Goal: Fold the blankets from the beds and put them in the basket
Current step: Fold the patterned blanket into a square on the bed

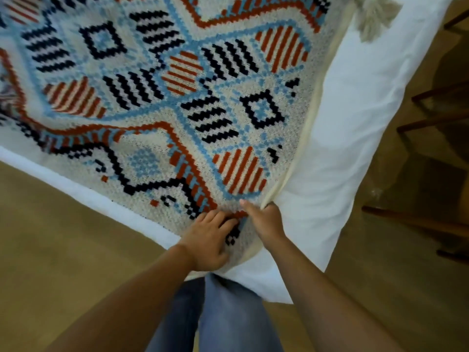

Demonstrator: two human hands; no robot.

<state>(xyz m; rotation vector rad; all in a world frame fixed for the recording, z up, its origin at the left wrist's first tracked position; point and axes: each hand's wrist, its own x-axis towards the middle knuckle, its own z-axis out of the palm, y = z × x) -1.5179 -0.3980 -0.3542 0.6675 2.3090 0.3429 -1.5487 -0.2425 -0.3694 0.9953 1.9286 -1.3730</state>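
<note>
A knitted blanket [162,97] with a cream ground and a blue, rust and navy pattern lies spread flat over a white bed [342,138]. Its near corner points toward me. My left hand [209,240] rests on that corner with the fingers curled into the fabric. My right hand [265,219] pinches the cream edge of the blanket just to the right, thumb on top and fingers tucked under the hem. A cream tassel [373,19] hangs at the far right corner. No basket is in view.
The bed's white corner [269,283] juts toward my legs in blue jeans [223,316]. Tan floor lies to the left and right. A dark wooden piece of furniture with slats [436,118] stands to the right of the bed.
</note>
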